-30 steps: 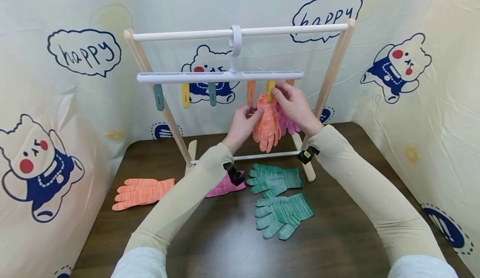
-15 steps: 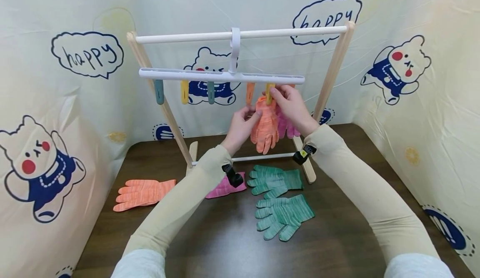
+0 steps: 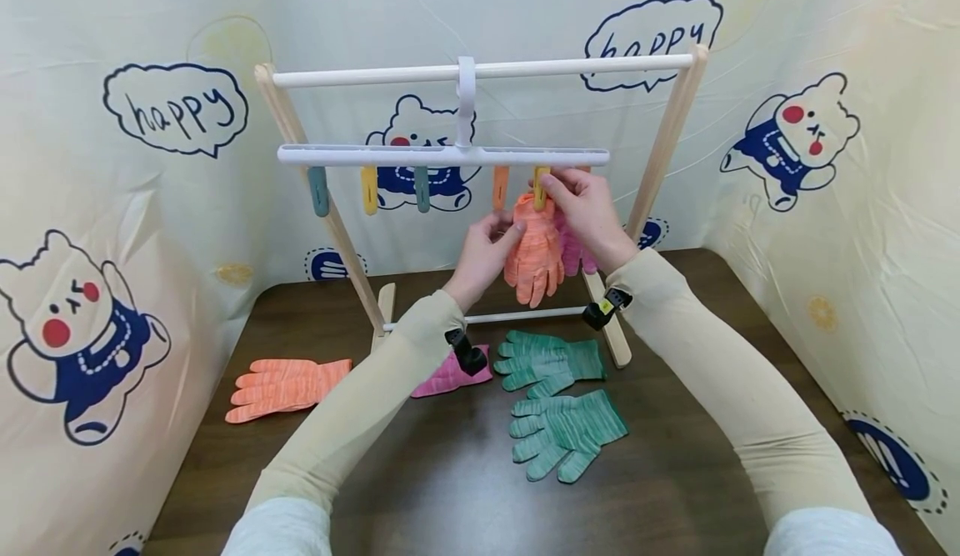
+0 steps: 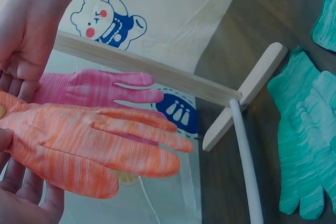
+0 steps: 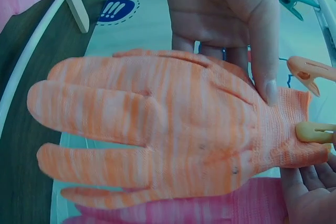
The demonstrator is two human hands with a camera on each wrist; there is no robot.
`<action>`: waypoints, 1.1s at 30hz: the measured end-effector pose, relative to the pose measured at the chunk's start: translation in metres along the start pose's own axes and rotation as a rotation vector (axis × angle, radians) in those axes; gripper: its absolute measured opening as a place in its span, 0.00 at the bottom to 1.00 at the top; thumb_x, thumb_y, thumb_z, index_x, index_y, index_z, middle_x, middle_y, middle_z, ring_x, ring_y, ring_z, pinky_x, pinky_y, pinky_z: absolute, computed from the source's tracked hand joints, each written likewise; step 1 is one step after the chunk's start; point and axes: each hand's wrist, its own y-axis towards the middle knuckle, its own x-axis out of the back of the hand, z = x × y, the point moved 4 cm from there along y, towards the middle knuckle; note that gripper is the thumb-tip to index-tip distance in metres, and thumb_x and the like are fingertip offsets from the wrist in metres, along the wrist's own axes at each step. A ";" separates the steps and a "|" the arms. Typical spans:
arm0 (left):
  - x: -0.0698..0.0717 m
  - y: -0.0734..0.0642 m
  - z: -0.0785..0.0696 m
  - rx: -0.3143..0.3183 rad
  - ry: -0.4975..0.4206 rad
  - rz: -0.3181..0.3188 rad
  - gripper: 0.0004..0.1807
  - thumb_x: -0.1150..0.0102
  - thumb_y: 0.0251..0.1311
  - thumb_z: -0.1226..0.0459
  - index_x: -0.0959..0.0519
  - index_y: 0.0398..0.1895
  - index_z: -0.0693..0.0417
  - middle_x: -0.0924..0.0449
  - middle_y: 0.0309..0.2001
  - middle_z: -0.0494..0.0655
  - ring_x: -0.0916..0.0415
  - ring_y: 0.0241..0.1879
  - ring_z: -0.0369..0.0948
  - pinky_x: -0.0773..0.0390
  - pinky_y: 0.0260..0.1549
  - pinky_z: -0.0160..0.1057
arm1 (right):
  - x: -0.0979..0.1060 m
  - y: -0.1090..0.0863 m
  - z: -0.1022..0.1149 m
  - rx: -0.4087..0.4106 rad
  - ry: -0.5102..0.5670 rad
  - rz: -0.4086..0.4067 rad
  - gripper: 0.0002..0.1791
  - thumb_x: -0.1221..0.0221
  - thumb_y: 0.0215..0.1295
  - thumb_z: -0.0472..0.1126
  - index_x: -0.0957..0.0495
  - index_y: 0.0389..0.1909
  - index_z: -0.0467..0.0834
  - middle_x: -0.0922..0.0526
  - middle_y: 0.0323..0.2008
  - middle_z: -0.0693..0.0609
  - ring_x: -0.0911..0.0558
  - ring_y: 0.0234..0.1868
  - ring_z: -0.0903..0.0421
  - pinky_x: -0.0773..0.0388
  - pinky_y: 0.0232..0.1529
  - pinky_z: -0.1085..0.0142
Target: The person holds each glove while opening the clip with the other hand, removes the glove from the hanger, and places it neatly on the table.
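An orange knit glove (image 3: 534, 247) hangs fingers down below the hanger, its cuff in the jaws of a yellow clothespin (image 3: 541, 187). My left hand (image 3: 483, 252) pinches the glove's edge between thumb and fingers, close under the cuff. With my right hand (image 3: 588, 210) I pinch the yellow clothespin; some of those fingers are hidden behind the cuff. In the right wrist view the clothespin (image 5: 315, 132) sits over the cuff of the orange glove (image 5: 199, 129). Directly behind it hangs a pink glove (image 4: 105, 87), partly covered.
The white hanger (image 3: 375, 155) hooks over the rack's top rod (image 3: 360, 76), with several more clothespins along it. On the dark table (image 3: 465, 473) lie two green gloves (image 3: 570, 431), another orange glove (image 3: 288, 389), and a pink glove (image 3: 453, 375) partly under my left forearm.
The hanger bar swung slightly and levelled out, and the orange glove shifted a little with it. Both hands keep nearly the same places and holds.
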 end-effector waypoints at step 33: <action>0.016 -0.024 0.023 -0.006 0.051 -0.007 0.14 0.42 0.76 0.61 0.17 0.49 0.65 0.18 0.43 0.57 0.25 0.40 0.42 0.25 0.42 0.34 | -0.002 -0.003 -0.001 0.023 0.056 -0.020 0.23 0.47 0.82 0.44 0.25 0.67 0.33 0.17 0.58 0.35 0.14 0.54 0.50 0.19 0.59 0.58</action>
